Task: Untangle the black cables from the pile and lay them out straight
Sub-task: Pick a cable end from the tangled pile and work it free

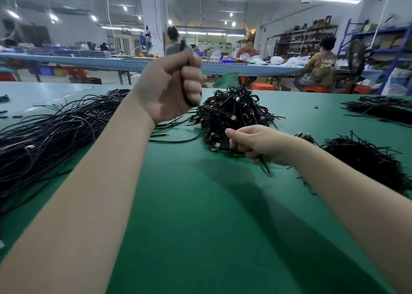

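Gripping black cables (pixel 186 88) — both hands (pixel 169 86)

Open green desk (pixel 200 215) in the near centre, between the two forearms: that is the free lane. Tangled pile (pixel 234 113) blocks centre-far. Long cable bundle (pixel 49 133) fills the left side, with loose strands (pixel 176 140) trailing toward the pile, so only a narrow gap remains there. Cut-cable heap (pixel 365 157) blocks near right; another bundle (pixel 383 110) sits far right, bare desk between them.
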`<state>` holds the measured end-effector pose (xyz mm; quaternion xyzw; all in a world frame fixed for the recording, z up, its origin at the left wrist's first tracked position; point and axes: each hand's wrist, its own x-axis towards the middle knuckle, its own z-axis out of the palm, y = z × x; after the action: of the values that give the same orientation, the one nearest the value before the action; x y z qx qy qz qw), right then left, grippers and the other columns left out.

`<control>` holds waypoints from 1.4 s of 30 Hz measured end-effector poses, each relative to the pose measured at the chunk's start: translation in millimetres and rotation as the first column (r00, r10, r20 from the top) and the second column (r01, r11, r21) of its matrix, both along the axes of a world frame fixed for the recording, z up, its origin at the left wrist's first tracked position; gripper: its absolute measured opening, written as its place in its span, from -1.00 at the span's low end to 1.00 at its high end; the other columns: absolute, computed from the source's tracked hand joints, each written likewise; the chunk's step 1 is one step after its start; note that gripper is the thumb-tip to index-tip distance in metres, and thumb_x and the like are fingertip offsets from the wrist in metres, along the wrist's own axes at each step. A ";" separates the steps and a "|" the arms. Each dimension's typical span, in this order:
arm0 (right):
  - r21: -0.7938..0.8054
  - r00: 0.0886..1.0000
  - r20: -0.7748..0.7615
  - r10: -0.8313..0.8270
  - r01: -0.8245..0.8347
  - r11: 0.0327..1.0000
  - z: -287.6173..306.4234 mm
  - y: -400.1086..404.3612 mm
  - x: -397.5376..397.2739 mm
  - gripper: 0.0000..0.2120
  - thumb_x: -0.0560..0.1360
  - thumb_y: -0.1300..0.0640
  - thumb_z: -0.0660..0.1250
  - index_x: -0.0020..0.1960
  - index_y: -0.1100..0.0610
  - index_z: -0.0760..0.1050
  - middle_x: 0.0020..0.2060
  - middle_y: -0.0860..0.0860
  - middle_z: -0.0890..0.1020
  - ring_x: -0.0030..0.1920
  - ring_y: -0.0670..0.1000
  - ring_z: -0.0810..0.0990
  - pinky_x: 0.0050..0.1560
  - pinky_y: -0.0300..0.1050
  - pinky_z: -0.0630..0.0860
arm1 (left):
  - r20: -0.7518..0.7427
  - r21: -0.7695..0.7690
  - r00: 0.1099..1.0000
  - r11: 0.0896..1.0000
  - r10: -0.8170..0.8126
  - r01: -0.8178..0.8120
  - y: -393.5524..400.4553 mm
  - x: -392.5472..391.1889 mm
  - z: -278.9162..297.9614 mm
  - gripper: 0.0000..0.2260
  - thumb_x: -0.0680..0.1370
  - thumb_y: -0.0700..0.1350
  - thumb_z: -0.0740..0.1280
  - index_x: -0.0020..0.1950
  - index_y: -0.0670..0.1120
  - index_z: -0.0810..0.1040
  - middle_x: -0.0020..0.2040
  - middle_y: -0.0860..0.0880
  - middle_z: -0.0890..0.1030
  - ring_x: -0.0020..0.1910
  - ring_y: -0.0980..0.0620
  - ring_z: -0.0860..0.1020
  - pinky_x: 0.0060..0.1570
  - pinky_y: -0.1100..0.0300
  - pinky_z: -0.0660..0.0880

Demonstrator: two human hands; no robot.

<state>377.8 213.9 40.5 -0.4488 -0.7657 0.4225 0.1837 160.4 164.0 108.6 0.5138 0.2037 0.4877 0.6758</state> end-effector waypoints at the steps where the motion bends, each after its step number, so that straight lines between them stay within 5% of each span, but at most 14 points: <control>1: 0.075 0.994 0.064 -0.084 0.079 0.994 5.2 3.4 3.3 -0.59 0.50 -0.26 0.25 -0.19 0.10 0.50 -0.43 -0.03 0.28 -0.49 -0.06 0.21 -0.48 -0.19 0.19 | -0.156 -0.006 0.986 0.999 -0.053 0.053 -0.4 0.9 -2.2 -0.72 0.55 0.02 0.19 -0.27 -0.03 0.58 -0.49 0.10 0.47 -0.53 0.19 0.42 -0.45 0.34 0.36; 3: 0.229 0.974 0.054 -0.218 0.201 0.953 21.3 7.9 4.6 -0.60 0.46 -0.27 0.30 -0.16 0.09 0.51 -0.46 -0.05 0.33 -0.52 -0.07 0.24 -0.52 -0.25 0.21 | -0.510 -0.034 0.860 0.999 -0.032 0.017 4.3 8.6 -8.9 -0.67 0.55 0.05 0.19 -0.21 -0.08 0.66 -0.45 0.06 0.52 -0.55 0.18 0.39 -0.51 0.36 0.32; 5: 0.369 0.966 -0.098 -0.239 0.258 0.893 38.8 6.5 -3.7 -0.68 0.54 -0.16 0.27 -0.17 0.08 0.49 -0.49 -0.08 0.36 -0.59 -0.14 0.26 -0.59 -0.33 0.20 | -0.695 -0.047 0.717 0.992 0.051 -0.117 11.5 20.9 -16.1 -0.59 0.63 0.07 0.09 -0.01 -0.14 0.65 -0.23 -0.04 0.67 -0.46 0.15 0.50 -0.42 0.34 0.38; 8: 0.548 0.984 -0.144 -0.108 0.170 0.819 48.2 -10.5 -27.5 -0.74 0.64 0.07 0.13 -0.13 0.08 0.52 -0.43 -0.11 0.47 -0.63 -0.23 0.32 -0.60 -0.40 0.24 | -0.466 -0.094 0.853 0.945 0.236 -0.313 23.4 29.0 -23.9 -0.58 0.68 0.06 0.04 0.08 -0.19 0.57 -0.08 -0.10 0.70 -0.18 0.05 0.66 0.01 0.18 0.53; 10: 0.606 0.996 -0.071 -0.052 0.084 0.791 35.3 -22.1 -39.9 -0.73 0.64 0.14 0.10 -0.13 0.09 0.52 -0.39 -0.12 0.50 -0.55 -0.25 0.39 -0.49 -0.37 0.32 | -0.216 -0.130 0.935 0.940 0.283 -0.315 26.0 26.4 -24.1 -0.59 0.68 0.05 0.04 0.15 -0.20 0.55 -0.10 -0.08 0.69 -0.13 0.06 0.65 0.02 0.20 0.55; 13: 0.455 0.997 -0.066 -0.033 0.060 0.889 11.8 -24.2 -40.8 -0.69 0.65 0.07 0.12 -0.03 0.16 0.60 -0.27 0.01 0.64 -0.27 -0.04 0.59 -0.17 -0.09 0.54 | -0.027 -0.123 0.956 0.948 0.291 -0.292 26.4 25.2 -24.1 -0.65 0.68 0.02 0.04 0.10 -0.14 0.55 -0.16 -0.01 0.68 -0.17 0.07 0.65 -0.17 0.25 0.56; 16: 0.297 0.999 0.038 -0.038 0.025 0.954 -7.0 -16.7 -33.1 -0.66 0.63 -0.06 0.13 0.12 0.08 0.62 0.01 -0.02 0.68 0.06 0.02 0.62 0.09 -0.10 0.51 | -0.039 -0.129 0.932 0.923 0.361 -0.363 29.1 28.0 -30.1 -0.70 0.68 0.01 0.05 -0.12 -0.04 0.47 -0.44 0.12 0.44 -0.45 0.15 0.48 -0.41 0.32 0.41; 21: -0.273 0.882 -0.420 -0.216 0.104 0.956 -33.7 -5.7 -30.8 -0.79 0.63 0.08 0.16 0.10 -0.01 0.57 0.00 -0.01 0.69 -0.06 -0.08 0.63 0.06 -0.11 0.48 | -0.124 -0.217 0.970 0.948 0.210 -0.233 37.1 31.9 -57.3 -0.74 0.66 -0.08 0.04 -0.20 -0.04 0.37 -0.44 0.11 0.29 -0.54 0.18 0.25 -0.50 0.35 0.18; 25: -0.264 0.805 -0.548 -0.230 0.094 0.960 -49.8 -3.2 -30.2 -0.84 0.54 -0.02 0.33 -0.08 0.05 0.58 -0.29 -0.06 0.66 -0.17 -0.03 0.66 -0.08 -0.15 0.55 | -0.164 -0.285 0.981 0.947 0.104 -0.148 40.4 41.3 -76.9 -0.73 0.67 -0.05 0.05 -0.17 -0.06 0.39 -0.38 0.07 0.41 -0.47 0.15 0.38 -0.45 0.36 0.35; 29: -0.259 0.756 -0.599 -0.264 0.128 0.957 -57.5 0.6 -28.0 -0.90 0.54 0.07 0.34 -0.04 0.09 0.58 -0.40 -0.12 0.63 -0.39 -0.12 0.59 -0.20 -0.21 0.61 | -0.227 -0.277 0.965 0.941 0.131 -0.192 41.7 40.5 -77.6 -0.74 0.67 -0.05 0.10 -0.14 -0.10 0.45 -0.31 0.00 0.53 -0.34 0.09 0.54 -0.29 0.31 0.54; 34: -0.285 0.714 -0.620 -0.326 0.183 0.941 -58.4 2.4 -30.7 -0.88 0.59 0.16 0.27 0.01 0.16 0.57 -0.36 -0.03 0.55 -0.43 -0.08 0.48 -0.20 -0.12 0.60 | -0.575 -0.109 0.784 0.929 0.232 -0.355 45.6 34.9 -77.4 -0.73 0.65 0.06 0.14 -0.16 -0.01 0.48 -0.31 0.06 0.53 -0.29 0.10 0.53 -0.18 0.22 0.41; 39: -0.255 0.754 -0.602 -0.263 0.131 0.958 -57.2 2.1 -29.2 -0.81 0.62 0.16 0.21 -0.08 0.12 0.57 -0.37 -0.06 0.55 -0.42 -0.08 0.47 -0.26 -0.20 0.58 | -0.285 -0.251 0.940 0.932 0.186 -0.260 45.9 40.2 -85.0 -0.73 0.65 0.01 0.14 -0.13 -0.05 0.52 -0.05 -0.02 0.64 -0.18 0.06 0.58 -0.06 0.21 0.48; 42: -0.250 0.779 -0.587 -0.220 0.084 0.964 -55.6 0.7 -29.9 -0.74 0.64 0.06 0.15 -0.12 0.13 0.51 -0.45 -0.10 0.56 -0.42 -0.07 0.54 -0.19 -0.17 0.58 | -0.238 -0.214 0.950 0.943 0.203 -0.256 46.6 46.9 -87.4 -0.75 0.65 0.00 0.13 -0.12 -0.06 0.50 -0.14 -0.02 0.58 -0.15 0.03 0.51 -0.02 0.19 0.40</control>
<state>347.8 214.6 -15.1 -0.3663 -0.5775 0.6065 0.4057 207.3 210.6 21.2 0.4491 0.3913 0.4774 0.6460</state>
